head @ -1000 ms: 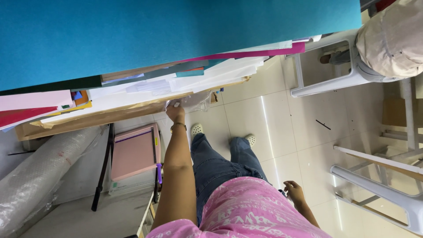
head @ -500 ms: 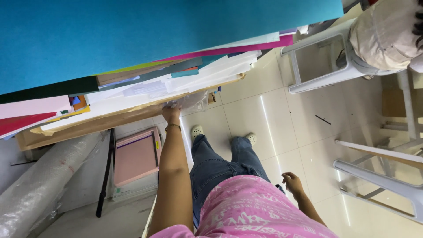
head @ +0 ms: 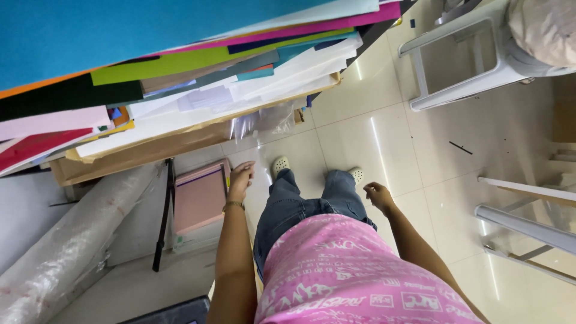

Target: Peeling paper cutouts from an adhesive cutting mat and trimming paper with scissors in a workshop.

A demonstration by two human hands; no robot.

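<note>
matt paper sheets [head: 180, 72] (many colours) | glossy floor tiles [head: 384, 138] | crinkly plastic-wrapped roll [head: 66, 240]

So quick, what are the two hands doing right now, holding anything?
Left hand: loosely curled, holding nothing, hanging just below the stack of coloured paper sheets.
Right hand: loosely open, empty, beside the jeans.

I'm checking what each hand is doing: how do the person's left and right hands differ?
The left hand is stretched forward, nearer the paper stack; the right hand hangs lower at the side. The left wrist wears a bracelet; the right shows none. Both are empty, fingers loosely curled.
</note>
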